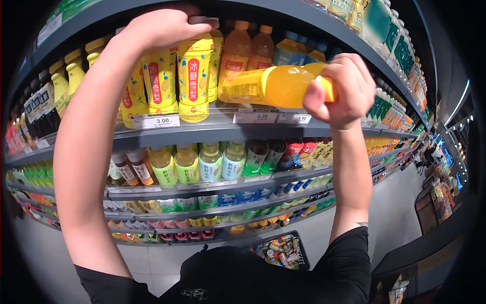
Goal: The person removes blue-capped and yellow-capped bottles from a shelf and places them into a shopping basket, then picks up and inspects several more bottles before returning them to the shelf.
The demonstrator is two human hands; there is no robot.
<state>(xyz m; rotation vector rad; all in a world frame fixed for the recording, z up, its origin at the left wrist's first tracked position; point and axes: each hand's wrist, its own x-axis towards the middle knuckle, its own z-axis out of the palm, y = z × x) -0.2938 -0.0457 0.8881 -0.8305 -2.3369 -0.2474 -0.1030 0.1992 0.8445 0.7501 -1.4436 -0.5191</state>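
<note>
My right hand [349, 91] is closed round the cap end of an orange drink bottle [291, 86]. This bottle lies nearly sideways in front of the shelf, its base pointing left. My left hand [164, 29] is over the top of a yellow-labelled drink bottle [195, 76], closed about its cap, which is hidden. The thumb shows, but most of the fingers are out of sight. That bottle stands upright at the shelf's front edge, beside matching yellow bottles [160, 81]. Upright orange bottles [235, 48] stand behind the sideways one.
Price tags [157, 121] run along the shelf edge [217, 133]. The shelf above curves close over both hands. Lower shelves hold green-labelled bottles [187, 164] and cartons. A black basket [301, 253] with several packed items sits on the floor below me. An aisle [390, 202] extends to the right.
</note>
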